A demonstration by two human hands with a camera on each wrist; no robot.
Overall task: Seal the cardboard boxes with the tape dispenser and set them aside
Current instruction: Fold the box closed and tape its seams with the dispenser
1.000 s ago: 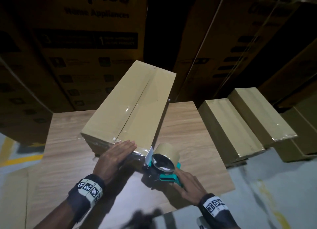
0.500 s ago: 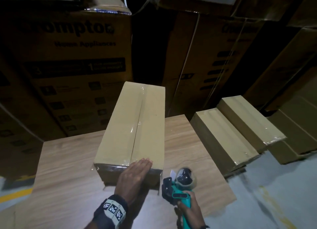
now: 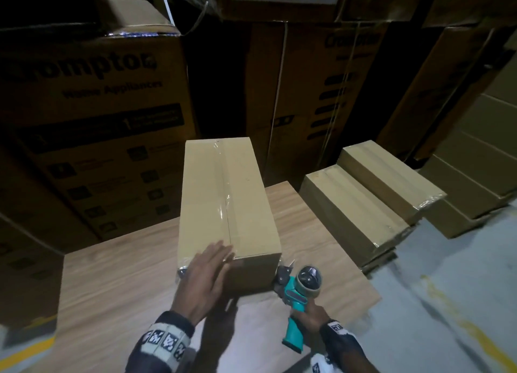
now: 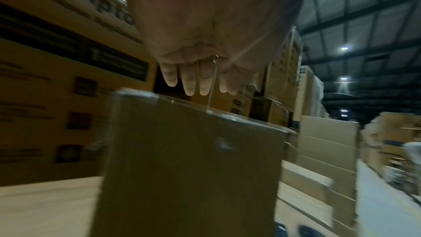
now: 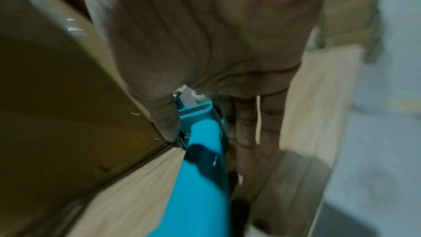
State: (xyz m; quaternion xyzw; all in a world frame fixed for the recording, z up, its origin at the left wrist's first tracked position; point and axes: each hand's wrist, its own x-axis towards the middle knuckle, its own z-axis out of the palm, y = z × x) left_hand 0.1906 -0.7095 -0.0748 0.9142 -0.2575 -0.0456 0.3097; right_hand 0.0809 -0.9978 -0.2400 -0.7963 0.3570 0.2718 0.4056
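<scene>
We've got the long cardboard box [image 3: 227, 202] lying taped on the tabletop [image 3: 117, 283], left hand [image 3: 207, 277] flat on its near end, right hand [image 3: 309, 314] gripping the tape dispenser [image 3: 298, 294], and it looks stiff, light, tape-slick, so we'd grab both long sides.

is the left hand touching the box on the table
Touching. The head view shows the left hand flat over the near top edge of the box, its fingers lying on the taped top.

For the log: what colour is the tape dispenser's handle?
Teal; the plastic tape dispenser handle in the right hand shows best in the head view.
</scene>
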